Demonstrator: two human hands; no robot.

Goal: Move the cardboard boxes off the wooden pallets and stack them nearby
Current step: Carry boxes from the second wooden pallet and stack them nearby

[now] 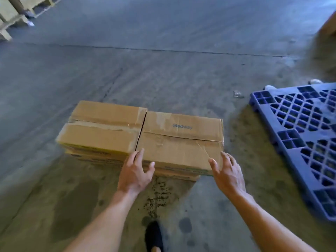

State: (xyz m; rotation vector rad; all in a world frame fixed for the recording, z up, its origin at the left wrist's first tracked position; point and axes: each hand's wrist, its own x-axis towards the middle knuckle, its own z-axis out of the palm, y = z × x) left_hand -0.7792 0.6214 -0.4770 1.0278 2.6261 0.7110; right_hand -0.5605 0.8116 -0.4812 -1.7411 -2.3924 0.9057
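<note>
Blue print on the right cardboard box point(181, 139) top reads roughly "@lodway"

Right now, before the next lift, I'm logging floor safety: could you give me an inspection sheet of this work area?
Surface: grey concrete floor, stained and spotted near the feet.
Job's things: brown cardboard boxes, stacked side by side on the floor.
Clutter: small crumpled scrap near the blue plastic lattice pallet.
Grippers: left hand and right hand open, at the right top box's near edge.
Cables: nothing seen.
Surroundings: pale wooden structures far left; black shoe.
</note>
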